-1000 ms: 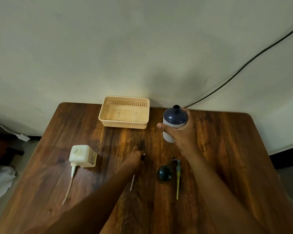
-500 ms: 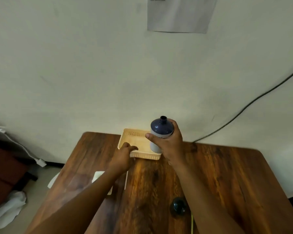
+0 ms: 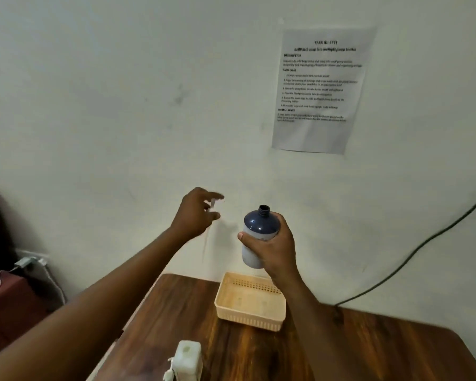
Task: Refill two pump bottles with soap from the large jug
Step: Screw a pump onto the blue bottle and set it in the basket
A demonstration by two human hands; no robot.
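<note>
Both hands raised: right hand [image 3: 275,250] grips one bottle [image 3: 259,232], left hand [image 3: 194,213] pinches one pump [image 3: 209,215].

Both hands are now raised off the table, in front of the wall. The right hand [image 3: 275,250] lifts the blue-topped bottle [image 3: 259,232] above the basket [image 3: 249,316] (its neck uncapped). The left hand [image 3: 194,213], earlier down at the tabletop, now holds a pump head [image 3: 208,215] up left of the bottle, its thin tube hanging blurred. The view tilts up, bringing a printed sheet [image 3: 320,89] into sight.
</note>
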